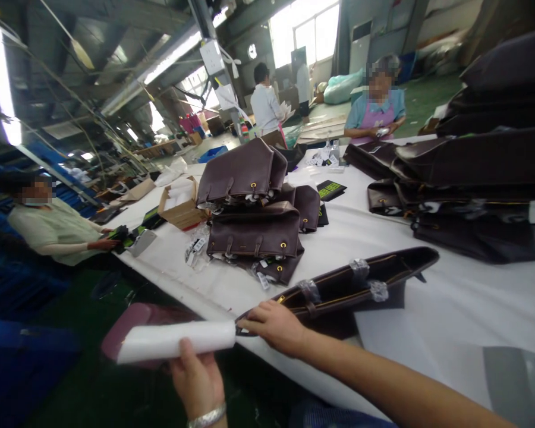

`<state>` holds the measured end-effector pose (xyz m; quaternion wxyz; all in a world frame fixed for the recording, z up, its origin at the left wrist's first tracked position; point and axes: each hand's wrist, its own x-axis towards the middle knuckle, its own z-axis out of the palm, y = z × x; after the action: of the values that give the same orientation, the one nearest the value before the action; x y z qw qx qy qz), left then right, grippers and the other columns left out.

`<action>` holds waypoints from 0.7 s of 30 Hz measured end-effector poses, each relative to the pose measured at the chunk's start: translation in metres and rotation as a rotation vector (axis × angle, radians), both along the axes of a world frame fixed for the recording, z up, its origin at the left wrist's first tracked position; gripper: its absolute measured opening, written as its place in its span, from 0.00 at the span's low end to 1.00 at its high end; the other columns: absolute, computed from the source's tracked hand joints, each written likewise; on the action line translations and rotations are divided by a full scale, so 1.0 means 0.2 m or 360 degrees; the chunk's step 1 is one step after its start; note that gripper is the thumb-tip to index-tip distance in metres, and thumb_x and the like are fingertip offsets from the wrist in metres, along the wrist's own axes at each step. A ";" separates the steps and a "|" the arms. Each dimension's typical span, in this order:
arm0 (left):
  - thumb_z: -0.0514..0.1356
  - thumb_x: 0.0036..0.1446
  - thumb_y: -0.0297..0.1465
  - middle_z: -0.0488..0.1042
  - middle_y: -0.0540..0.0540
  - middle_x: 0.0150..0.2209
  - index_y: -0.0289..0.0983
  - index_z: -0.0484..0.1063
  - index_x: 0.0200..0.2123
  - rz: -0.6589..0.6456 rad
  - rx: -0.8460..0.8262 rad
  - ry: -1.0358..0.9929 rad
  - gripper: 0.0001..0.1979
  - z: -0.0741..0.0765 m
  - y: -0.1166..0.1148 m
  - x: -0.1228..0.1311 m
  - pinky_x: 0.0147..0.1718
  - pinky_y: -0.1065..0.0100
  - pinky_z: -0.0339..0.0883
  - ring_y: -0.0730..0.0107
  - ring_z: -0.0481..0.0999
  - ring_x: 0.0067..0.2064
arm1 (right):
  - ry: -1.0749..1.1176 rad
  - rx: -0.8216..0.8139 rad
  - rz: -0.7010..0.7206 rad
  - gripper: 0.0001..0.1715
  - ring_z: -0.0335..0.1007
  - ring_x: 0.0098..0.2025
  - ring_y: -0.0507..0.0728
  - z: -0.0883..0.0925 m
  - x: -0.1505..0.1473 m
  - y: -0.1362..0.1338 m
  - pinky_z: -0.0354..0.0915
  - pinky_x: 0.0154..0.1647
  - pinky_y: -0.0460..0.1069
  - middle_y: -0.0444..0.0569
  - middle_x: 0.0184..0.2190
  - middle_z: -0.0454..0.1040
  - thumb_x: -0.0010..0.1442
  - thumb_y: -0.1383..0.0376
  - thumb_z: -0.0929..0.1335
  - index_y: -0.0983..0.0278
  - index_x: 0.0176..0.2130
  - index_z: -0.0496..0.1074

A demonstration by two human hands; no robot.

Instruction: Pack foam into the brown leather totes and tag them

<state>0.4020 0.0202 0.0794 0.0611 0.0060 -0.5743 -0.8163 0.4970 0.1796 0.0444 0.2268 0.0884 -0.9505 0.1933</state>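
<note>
A white roll of soft sheet material (178, 342) lies across my left hand (198, 377), its thumb on top and its fingers curled underneath. The roll's right end meets the near corner of a dark brown leather handbag (330, 318) on the table. At that corner, my right hand (274, 327) has its fingers closed over the bag's edge. The bag rests on its side with its mouth open, showing a gold zipper and clear plastic wrap around its fittings. My right fingertips are partly hidden against the bag.
Several brown handbags (249, 229) are stacked mid-table on the white tabletop (334, 223), with more piled at right (481, 160). Behind the middle stack stands a cardboard box (178, 205) of white rolls. A mauve stool (127, 327) is below the roll. Co-workers stand at left (56, 229) and across the table (377, 110).
</note>
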 end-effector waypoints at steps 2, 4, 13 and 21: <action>0.61 0.56 0.38 0.73 0.46 0.50 0.44 0.65 0.56 0.0009 0.0026 -0.0086 0.24 0.00 0.00 -0.01 0.47 0.65 0.73 0.64 0.73 0.53 | 0.0014 0.0045 0.0048 0.20 0.61 0.44 0.56 -0.01 0.02 0.01 0.60 0.43 0.50 0.46 0.47 0.70 0.70 0.64 0.56 0.56 0.59 0.61; 0.61 0.57 0.39 0.73 0.46 0.50 0.44 0.66 0.56 0.0029 0.0035 -0.0148 0.23 0.01 0.01 0.00 0.46 0.66 0.73 0.64 0.72 0.54 | -0.0014 0.0110 0.0079 0.21 0.60 0.44 0.55 0.01 0.03 0.01 0.61 0.40 0.49 0.48 0.48 0.70 0.70 0.65 0.55 0.56 0.60 0.59; 0.63 0.56 0.35 0.72 0.48 0.53 0.46 0.66 0.55 -0.0041 -0.0004 0.0008 0.23 0.08 0.04 0.04 0.50 0.62 0.70 0.63 0.70 0.56 | -0.0151 0.0044 0.0056 0.18 0.64 0.41 0.56 0.06 0.01 0.00 0.62 0.35 0.49 0.49 0.42 0.73 0.66 0.69 0.59 0.59 0.54 0.64; 0.71 0.42 0.31 0.72 0.45 0.54 0.40 0.66 0.54 -0.0146 -0.0222 0.0299 0.34 0.15 0.07 0.15 0.58 0.53 0.63 0.56 0.71 0.55 | -0.0445 -0.0187 -0.0259 0.09 0.71 0.34 0.59 0.16 -0.11 -0.11 0.64 0.32 0.50 0.51 0.32 0.76 0.48 0.68 0.69 0.65 0.34 0.73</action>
<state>0.4326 0.0335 0.1095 0.0776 -0.1011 -0.6212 -0.7733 0.4751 0.1585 0.0756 0.1120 -0.0300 -0.9638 0.2400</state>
